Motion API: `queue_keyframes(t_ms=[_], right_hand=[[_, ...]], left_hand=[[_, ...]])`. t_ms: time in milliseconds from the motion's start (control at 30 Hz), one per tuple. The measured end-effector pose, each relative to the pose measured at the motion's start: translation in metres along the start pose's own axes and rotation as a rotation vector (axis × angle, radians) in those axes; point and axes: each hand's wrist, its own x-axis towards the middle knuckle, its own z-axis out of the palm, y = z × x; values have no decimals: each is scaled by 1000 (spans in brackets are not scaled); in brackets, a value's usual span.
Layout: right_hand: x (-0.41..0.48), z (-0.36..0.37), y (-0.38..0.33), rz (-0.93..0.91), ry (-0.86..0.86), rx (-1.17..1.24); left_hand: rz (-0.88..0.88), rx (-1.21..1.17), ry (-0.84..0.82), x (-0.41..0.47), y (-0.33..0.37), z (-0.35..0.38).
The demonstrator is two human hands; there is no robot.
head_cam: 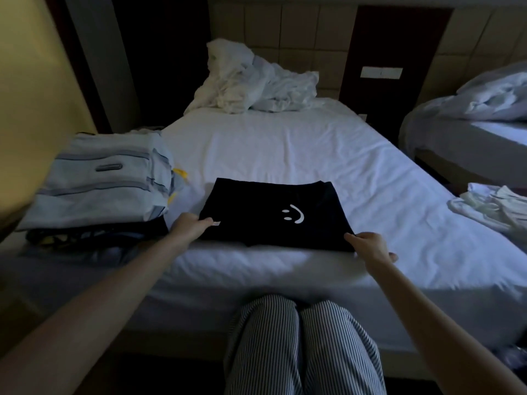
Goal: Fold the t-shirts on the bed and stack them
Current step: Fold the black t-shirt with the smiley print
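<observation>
Black t-shirt (256,212): folded into a flat rectangle, lying on the white sheet close to the near edge of the bed (285,143), roughly in the middle between left and right.
Print: a small white smiley (293,214) faces up, right of the shirt's centre.
Tag: a small white label (216,223) shows at the shirt's near-left corner.
Left hand (189,225): at the near-left corner, fingers curled and pinching the fabric just beside the label.
Right hand (369,246): at the near-right corner, fingers curled over the edge and gripping the cloth; one finger sticks out onto the sheet.
Stack (99,178): folded clothes piled on the left side of the bed, a pale blue striped piece on top, dark pieces below, a bit of yellow at its right side; it sits just beside the black shirt without touching it.
White clothes (496,206): a loose, unfolded heap at the right edge of the bed, well apart from the shirt.
Bedding (256,81): crumpled white linen bunched at the far end against the padded headboard (299,27).
Second bed (470,115): far right, with rumpled white covers.
Striped trousers (302,346): the person's legs, pressed against the near side of the mattress below the shirt.
</observation>
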Motion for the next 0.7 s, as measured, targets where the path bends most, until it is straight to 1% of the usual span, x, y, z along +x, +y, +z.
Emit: queue_keyframes(t_ms=[67,133,200,267,300,367,400,433,467,533,600,667,700], right_hand=[[0,3,4,35,-11,-51],[-5,9,1,34,-14,-163],[-7,16,-8,-11,45,-287],[-8,20,-20,-139,130,-323],[-8,22,-27,-242,163,-304],[-4,29,-43,-505,154,-326],[-1,36,-50,-632,103,-384],[5,43,-58,-724,28,-454],[12,51,-64,-768,-62,-521],[29,64,-76,-768,-198,-615],[52,71,-81,-700,-262,-643],[76,72,-74,-615,-286,-605],[85,72,-68,-585,-286,-575]], left_hand=[[43,148,24,1,-6,2],[78,315,41,-4,-9,3],[120,501,81,-12,-4,6],[208,724,206,-16,10,12],[301,763,277,-18,20,17],[538,718,313,-18,40,34],[635,680,283,-14,48,46],[700,658,216,-9,57,57],[754,646,123,-3,66,68],[815,688,-73,13,79,87],[759,846,-236,39,83,92],[575,934,-274,67,72,84],[485,913,-265,77,64,78]])
